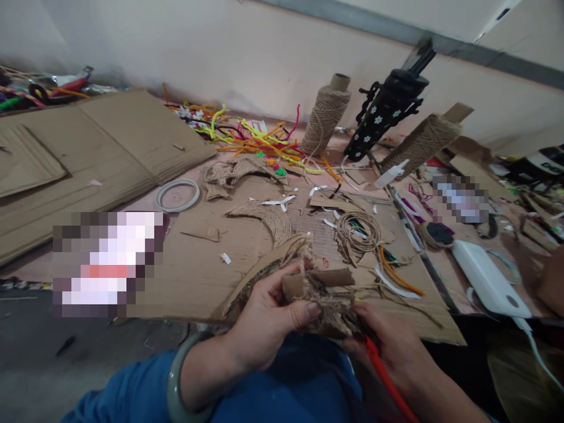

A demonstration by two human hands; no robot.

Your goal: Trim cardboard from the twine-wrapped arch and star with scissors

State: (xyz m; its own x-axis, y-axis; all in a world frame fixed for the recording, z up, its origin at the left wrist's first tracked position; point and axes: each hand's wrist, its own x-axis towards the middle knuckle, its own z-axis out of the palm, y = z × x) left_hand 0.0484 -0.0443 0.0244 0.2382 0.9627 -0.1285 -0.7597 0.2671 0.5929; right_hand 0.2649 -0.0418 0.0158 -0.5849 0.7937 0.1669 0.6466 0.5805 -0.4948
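Observation:
My left hand (282, 305) is closed around a small cardboard piece (324, 279) wrapped in frayed brown twine, its thumb pressing on the twine from above. At the piece's right end, my right hand (388, 335) has its fingers closed around a tool with a long red handle (385, 370). The tool's working end is hidden among the twine and fingers, so its kind is unclear. Just beyond the left hand lies a curved cardboard strip (259, 267). Farther off, a crescent covered in twine (268, 214) rests on the cardboard sheet (194, 276).
Two twine spools (326, 114) (423, 141) flank a black flowered holder (374, 117) at the back. Colourful pipe cleaners (259, 144) lie to their left. A tape roll (177, 195), a twine coil (359, 229) and a white power bank (489, 279) with a cable are around the work.

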